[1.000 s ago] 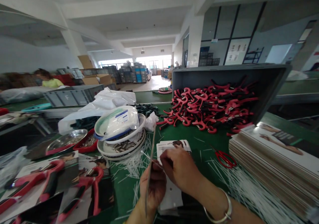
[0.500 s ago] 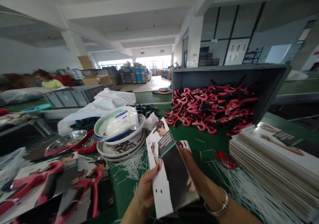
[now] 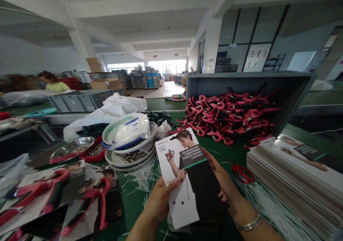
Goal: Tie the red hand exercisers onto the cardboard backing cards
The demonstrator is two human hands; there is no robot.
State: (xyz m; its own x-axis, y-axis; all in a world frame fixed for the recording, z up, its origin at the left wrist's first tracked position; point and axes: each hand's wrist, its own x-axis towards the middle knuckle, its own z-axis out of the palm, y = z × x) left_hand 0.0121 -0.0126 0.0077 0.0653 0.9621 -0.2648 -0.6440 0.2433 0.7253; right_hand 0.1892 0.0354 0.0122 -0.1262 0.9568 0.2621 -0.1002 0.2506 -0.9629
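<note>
Between both hands is a printed backing card [image 3: 184, 169] for an adjustable grip strengthener, its front turned towards me. It has two small punched holes low on its white part. My left hand [image 3: 160, 198] grips the lower left edge, thumb across the front. My right hand [image 3: 227, 184] is closed round the right edge, most of its fingers hidden behind. A pale edge shows under the card's bottom; I cannot tell whether it is another card. At left lie cards with pink and black hand grips [image 3: 91, 201] tied on.
A grey crate [image 3: 249, 76] on its side spills loose hand grips [image 3: 219, 116]. At right are stacked cards [image 3: 294, 184], red-handled scissors [image 3: 242, 173] and white cable ties [image 3: 278, 209]. Bowls of metal parts [image 3: 131, 159] stand left of centre. A person [image 3: 55, 84] is far left.
The card has turned from a narrow slant to face me more squarely. My right hand has shifted right and down along with its edge.
</note>
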